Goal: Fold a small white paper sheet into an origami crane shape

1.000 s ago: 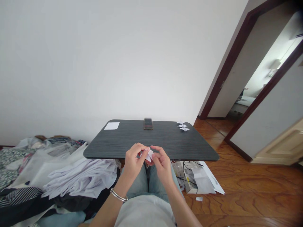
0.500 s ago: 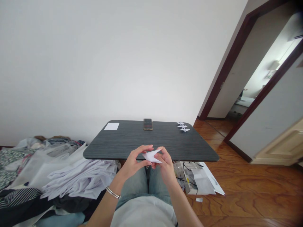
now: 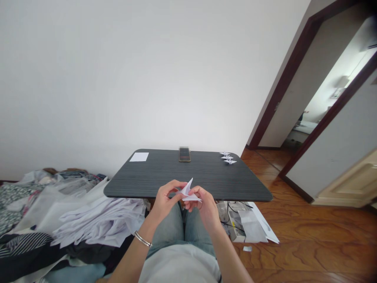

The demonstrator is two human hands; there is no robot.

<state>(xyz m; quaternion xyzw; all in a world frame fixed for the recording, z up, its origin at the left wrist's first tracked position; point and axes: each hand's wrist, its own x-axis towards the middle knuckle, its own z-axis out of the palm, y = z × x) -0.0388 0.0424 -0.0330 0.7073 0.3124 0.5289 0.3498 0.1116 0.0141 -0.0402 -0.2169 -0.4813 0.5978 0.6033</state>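
Note:
Both hands hold a folded piece of white paper (image 3: pixel 187 191) over the near edge of the dark table (image 3: pixel 165 173). My left hand (image 3: pixel 165 198) pinches its left side between thumb and fingers. From the right, my right hand (image 3: pixel 205 200) has its thumb and fingertips closed on the paper near its middle. One pointed flap stands up toward the table, while another point reaches right across my right fingers. Part of the paper is hidden behind the fingertips. Several folded paper cranes (image 3: pixel 227 157) stand in a row at the table's far right.
A white paper sheet (image 3: pixel 139 157) lies at the table's far left, and a phone (image 3: pixel 184 154) stands at the back middle. Piled clothes (image 3: pixel 100 220) are on the left. Cables and a box (image 3: pixel 237 232) sit below the table's right side.
The upper pointed flap has swung from pointing right to standing up. My right fingers have moved in toward the paper's middle, and my left hand keeps its pinch.

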